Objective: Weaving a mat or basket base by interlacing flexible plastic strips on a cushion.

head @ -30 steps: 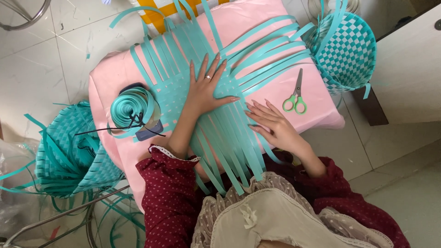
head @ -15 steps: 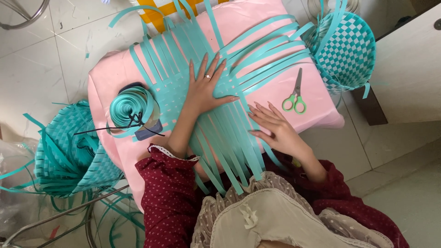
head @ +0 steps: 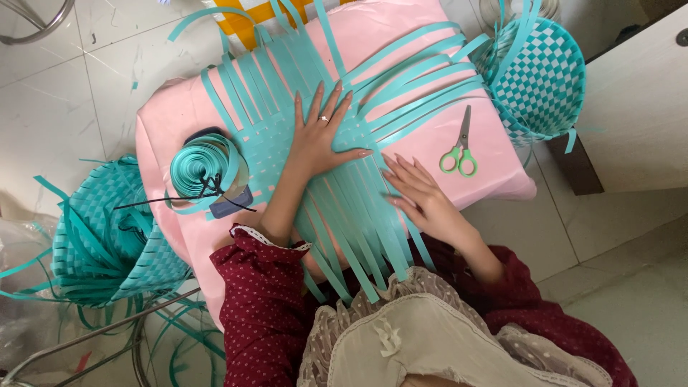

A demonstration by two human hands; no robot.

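On the pink worktop (head: 401, 36), head view:
Woven strips (head: 351, 179): teal mat, centre.
Left hand (head: 315, 140): flat, fingers spread, pressing the weave.
Right hand (head: 419, 197): open, fingertips on near-right strips.
Scissors (head: 459, 147): right.
Strip roll (head: 204, 168): left.

Two hands are in view, a left hand (head: 315, 143) and a right hand (head: 423, 197). One woven mat of teal strips (head: 344, 165) lies on one pink table (head: 401, 36). There is one pair of green-handled scissors (head: 461, 143) and one coiled roll of teal strip (head: 204, 166). Two woven teal baskets stand on the floor, one basket at the left (head: 107, 236) and one checked basket at the upper right (head: 537, 79). The loose strip ends are too many and too overlapped to count.
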